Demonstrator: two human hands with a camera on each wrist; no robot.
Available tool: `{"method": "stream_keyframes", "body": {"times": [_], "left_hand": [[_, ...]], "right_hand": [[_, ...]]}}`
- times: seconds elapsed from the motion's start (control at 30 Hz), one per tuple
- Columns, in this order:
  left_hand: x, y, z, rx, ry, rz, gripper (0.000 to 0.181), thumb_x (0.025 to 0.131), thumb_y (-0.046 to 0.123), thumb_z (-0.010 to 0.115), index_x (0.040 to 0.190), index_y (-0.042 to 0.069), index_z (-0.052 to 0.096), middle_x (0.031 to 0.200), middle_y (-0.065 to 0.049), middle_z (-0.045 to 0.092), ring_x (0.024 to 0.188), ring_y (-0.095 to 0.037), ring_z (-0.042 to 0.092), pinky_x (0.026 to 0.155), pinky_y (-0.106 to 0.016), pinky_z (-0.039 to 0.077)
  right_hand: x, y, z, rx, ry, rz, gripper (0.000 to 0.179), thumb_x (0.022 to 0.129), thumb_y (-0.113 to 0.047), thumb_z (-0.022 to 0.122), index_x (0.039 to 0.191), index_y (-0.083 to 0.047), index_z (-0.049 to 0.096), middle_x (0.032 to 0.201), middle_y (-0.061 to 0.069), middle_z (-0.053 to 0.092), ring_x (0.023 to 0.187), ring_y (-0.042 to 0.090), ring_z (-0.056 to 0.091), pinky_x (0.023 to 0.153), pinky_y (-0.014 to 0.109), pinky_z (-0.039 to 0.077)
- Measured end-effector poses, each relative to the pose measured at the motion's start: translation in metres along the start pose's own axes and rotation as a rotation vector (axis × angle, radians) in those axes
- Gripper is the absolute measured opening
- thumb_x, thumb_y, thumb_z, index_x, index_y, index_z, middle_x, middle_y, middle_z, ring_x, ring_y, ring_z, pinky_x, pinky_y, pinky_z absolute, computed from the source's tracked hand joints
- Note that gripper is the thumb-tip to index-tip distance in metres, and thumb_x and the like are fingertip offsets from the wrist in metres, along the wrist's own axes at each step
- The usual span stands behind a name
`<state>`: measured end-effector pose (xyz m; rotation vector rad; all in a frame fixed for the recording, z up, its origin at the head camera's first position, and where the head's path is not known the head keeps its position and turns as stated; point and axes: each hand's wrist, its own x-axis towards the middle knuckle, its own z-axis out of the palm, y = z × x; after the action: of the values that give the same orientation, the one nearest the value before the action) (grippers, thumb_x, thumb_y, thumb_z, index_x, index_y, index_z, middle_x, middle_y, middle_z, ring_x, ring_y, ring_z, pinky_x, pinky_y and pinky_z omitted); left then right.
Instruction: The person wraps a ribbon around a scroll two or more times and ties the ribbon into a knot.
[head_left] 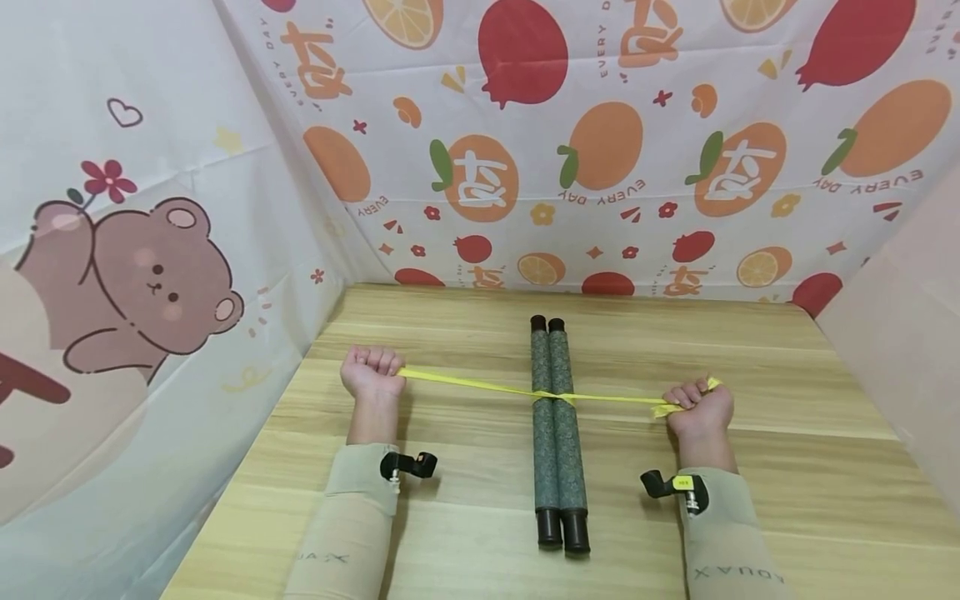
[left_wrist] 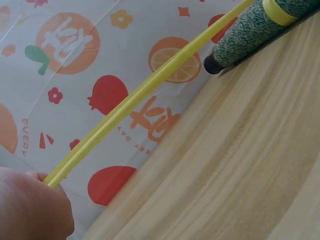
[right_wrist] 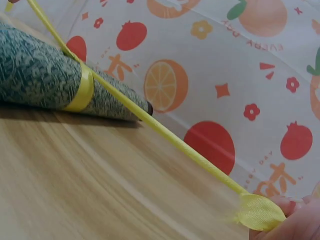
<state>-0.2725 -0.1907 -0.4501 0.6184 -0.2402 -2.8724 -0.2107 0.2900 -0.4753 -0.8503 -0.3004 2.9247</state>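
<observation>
Two rolled scrolls with green patterned covers and dark end knobs lie side by side on the table. A yellow ribbon wraps round their middle and crosses on top, its two ends drawn tight to either side. On the left, my left hand grips one end in curled fingers. My right hand holds the other end, with a bit of ribbon sticking out above and below the fist. In the right wrist view a flattened loop of the ribbon shows at the fingers. Both hands are raised beside the scrolls.
The wooden table extends around the scrolls. Behind it hangs a fruit-printed cloth, and a bear-printed cloth hangs at the left. Both sleeves carry small black camera mounts.
</observation>
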Motion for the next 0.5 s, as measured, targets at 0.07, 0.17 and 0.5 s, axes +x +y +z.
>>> {"method": "stream_keyframes", "body": {"times": [0.07, 0.17, 0.5], "left_hand": [[0.0, 0.001, -0.001, -0.004, 0.015, 0.005, 0.058, 0.106, 0.033, 0.027, 0.05, 0.016, 0.027, 0.039, 0.002, 0.025, 0.042, -0.011, 0.016, 0.042, -0.026, 0.014], [0.002, 0.001, -0.004, 0.011, 0.041, 0.014, 0.058, 0.106, 0.033, 0.028, 0.051, 0.016, 0.027, 0.04, 0.002, 0.025, 0.042, -0.011, 0.016, 0.042, -0.026, 0.015], [0.008, 0.001, -0.018, -0.006, 0.025, -0.015, 0.05, 0.105, 0.031, 0.035, 0.057, 0.017, 0.031, 0.043, 0.002, 0.029, 0.04, -0.012, 0.023, 0.04, -0.025, 0.02]], "right_hand": [[0.001, -0.002, -0.001, 0.005, 0.015, 0.019, 0.053, 0.107, -0.035, 0.022, 0.062, -0.012, 0.038, 0.046, 0.002, 0.031, 0.041, 0.019, 0.026, 0.049, 0.031, 0.024], [0.002, -0.004, -0.003, 0.007, 0.006, 0.041, 0.054, 0.107, -0.036, 0.02, 0.063, -0.012, 0.038, 0.048, 0.002, 0.032, 0.042, 0.019, 0.027, 0.051, 0.032, 0.028], [0.005, -0.012, -0.005, -0.2, -0.055, 0.03, 0.024, 0.105, -0.021, 0.042, 0.095, -0.008, 0.06, 0.091, 0.007, 0.058, 0.092, 0.021, 0.055, 0.09, 0.035, 0.042]]}}
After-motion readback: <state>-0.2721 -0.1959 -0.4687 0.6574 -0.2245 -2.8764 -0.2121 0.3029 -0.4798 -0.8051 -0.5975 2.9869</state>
